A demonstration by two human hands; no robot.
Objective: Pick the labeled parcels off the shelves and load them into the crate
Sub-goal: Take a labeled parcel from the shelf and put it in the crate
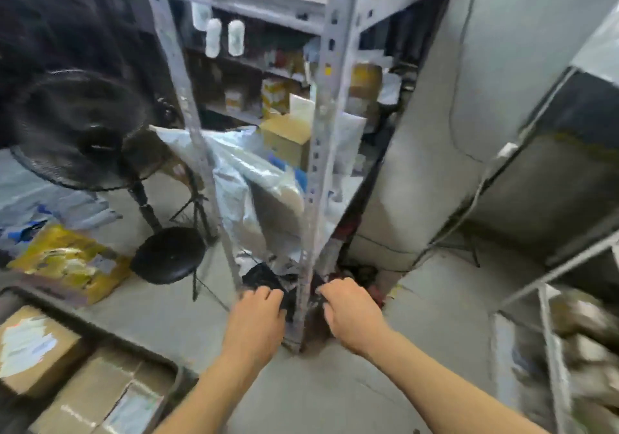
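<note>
Both hands reach to the rack's (321, 152) bottom shelf: left hand (258, 316) and right hand (348, 313) curl onto a black parcel (264, 281), probably picking. Next, lift it into the crate (100, 329).

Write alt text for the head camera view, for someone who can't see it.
Both hands reach low into a grey metal shelf rack, the left hand and right hand on either side of its corner post, grasping a black bagged parcel on the bottom shelf. A crate of labeled cardboard boxes sits lower left, a black fan behind it.
</note>
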